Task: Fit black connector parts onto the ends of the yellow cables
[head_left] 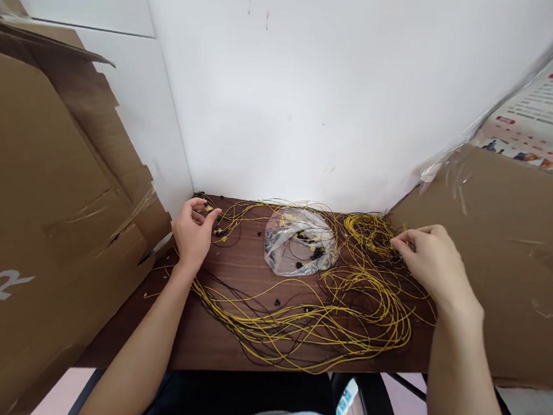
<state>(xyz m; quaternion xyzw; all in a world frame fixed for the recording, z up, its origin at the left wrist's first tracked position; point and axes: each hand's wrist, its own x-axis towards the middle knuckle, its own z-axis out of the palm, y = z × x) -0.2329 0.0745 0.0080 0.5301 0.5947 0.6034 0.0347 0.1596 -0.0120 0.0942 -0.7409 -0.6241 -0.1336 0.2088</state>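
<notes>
On the left of the tabletop, my left hand (194,231) has its thumb and index finger apart. Small black and yellow wire ends (218,231) lie beside and behind those fingers; the other fingers are partly hidden. Over at the right, my right hand (432,260) pinches thumb and index finger together at the edge of a tangled heap of thin yellow and black wires (369,233). A thin wire seems to be in that pinch. Long loose strands (294,327) sweep across the front of the table between both forearms.
A clear plastic bag (284,257) with small black and yellow parts sits mid-table. Small black pieces (277,302) lie on the brown tabletop (223,352). Cardboard walls stand at left (39,178) and right (511,256); a white panel (291,104) closes the back.
</notes>
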